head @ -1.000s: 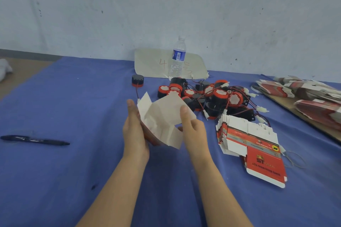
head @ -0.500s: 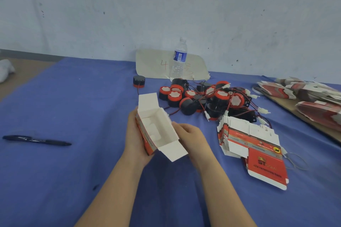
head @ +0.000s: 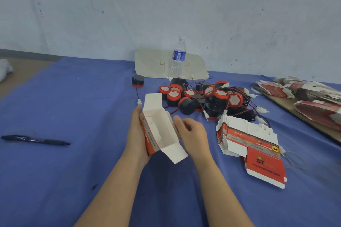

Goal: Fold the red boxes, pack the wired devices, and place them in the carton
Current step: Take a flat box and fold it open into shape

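My left hand (head: 136, 134) holds a red box (head: 158, 129) along its left side; the box is formed into a tube, white inside, with end flaps standing open at the far and near ends. My right hand (head: 191, 134) sits against the box's right side with fingers loosely curled. A pile of black-and-red wired devices (head: 206, 99) lies just beyond the box. A stack of flat red boxes (head: 251, 145) lies to the right of my right hand.
A single wired device (head: 138, 81) stands apart at the back. A water bottle (head: 178, 59) stands on a white sheet (head: 153, 64) by the wall. A black pen (head: 35, 140) lies at left. More flat boxes (head: 302, 97) rest on cardboard at far right. A blue cloth (head: 73, 107) covers the table.
The flat white blank held up between both hands has been opened into a box shape and lowered. My right hand has moved from its top edge to its right side.
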A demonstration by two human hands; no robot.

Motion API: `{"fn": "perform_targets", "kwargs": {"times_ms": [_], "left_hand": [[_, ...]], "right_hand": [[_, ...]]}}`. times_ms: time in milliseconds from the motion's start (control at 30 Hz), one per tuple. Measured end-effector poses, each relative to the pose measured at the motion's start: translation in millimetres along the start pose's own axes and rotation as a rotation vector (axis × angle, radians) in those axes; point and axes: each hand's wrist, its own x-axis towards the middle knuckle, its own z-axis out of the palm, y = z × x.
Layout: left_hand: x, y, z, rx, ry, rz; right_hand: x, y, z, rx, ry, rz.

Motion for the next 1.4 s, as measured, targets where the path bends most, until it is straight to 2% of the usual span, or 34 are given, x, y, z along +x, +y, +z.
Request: {"fn": "perform_targets", "kwargs": {"times_ms": [100, 133, 233, 300, 333, 433, 500, 567, 600, 667, 733, 800, 833, 900, 967, 1033, 1100, 1233, 1300, 1400], "left_hand": [[0.4, 2.4, -4.3, -0.037, -0.099, -0.011], [-0.5, 3.2, -4.2, -0.030, -0.113, -0.025], [0.0, 1.9, -6.3, 0.004, -0.078, -0.075], [1.7, 1.5, -8.6, 0.041, -0.040, -0.082], [2.9, 1.1, -10.7, 0.052, -0.020, -0.083], [4.0, -0.5, -12.3, 0.087, 0.001, -0.105], [2.6, -0.9, -8.8, 0.095, -0.001, -0.144], [1.3, -1.1, -5.7, 0.087, 0.007, -0.148], [1.6, -1.2, -5.7, 0.067, 0.010, -0.142], [1.6, 0.6, -4.4, -0.051, 0.007, -0.095], [4.2, 0.8, -3.0, -0.150, 0.052, 0.012], [5.1, 0.3, 0.6, -0.168, 0.124, 0.118], [5.1, 0.4, 1.6, -0.144, 0.164, 0.146], [7.3, -1.7, 0.7, 0.017, 0.244, 0.187], [7.8, -5.2, -2.3, 0.330, 0.313, 0.293], [5.7, -8.6, -2.9, 0.574, 0.379, 0.410], [3.9, -10.7, -2.1, 0.630, 0.382, 0.438], [1.9, -1.6, 3.2, 0.543, 0.445, 0.271], [-2.5, -1.9, 4.8, 0.713, 0.456, 0.280], [-1.6, -9.0, 1.8, 0.941, 0.524, 0.391]], "right_hand": [[3.4, -3.9, -12.8, 0.572, -0.092, 0.318], [4.5, -3.8, -19.3, 0.719, -0.141, 0.374], [4.9, -2.2, -30.7, 0.867, -0.318, 0.342], [1.6, -6.8, -31.2, 0.791, -0.372, 0.302], [-0.2, -8.5, -31.0, 0.681, -0.346, 0.266], [1.8, -1.9, -26.7, 0.129, -0.150, 0.054], [4.7, 3.3, -18.4, -0.183, -0.073, -0.021], [5.3, 5.5, -11.4, -0.238, -0.024, -0.016], [5.5, 4.9, -10.6, -0.135, 0.008, 0.013], [5.1, -1.3, -13.9, 0.301, 0.052, 0.164], [4.3, -7.2, -16.0, 0.711, -0.061, 0.342], [2.9, -9.2, -12.1, 0.816, -0.229, 0.438], [1.0, -10.3, -7.2, 0.797, -0.288, 0.439], [-2.9, -9.8, 2.1, 0.675, -0.301, 0.373], [-3.4, -6.4, 5.2, 0.419, -0.177, 0.208], [0.6, 0.6, 3.7, 0.256, -0.013, 0.131], [1.9, 4.0, 2.8, 0.231, 0.029, 0.132], [3.0, 6.2, 3.4, 0.111, 0.093, 0.138], [4.2, 9.0, 4.0, -0.001, 0.111, 0.153], [3.1, 13.2, 4.8, -0.352, 0.094, 0.118]]}}
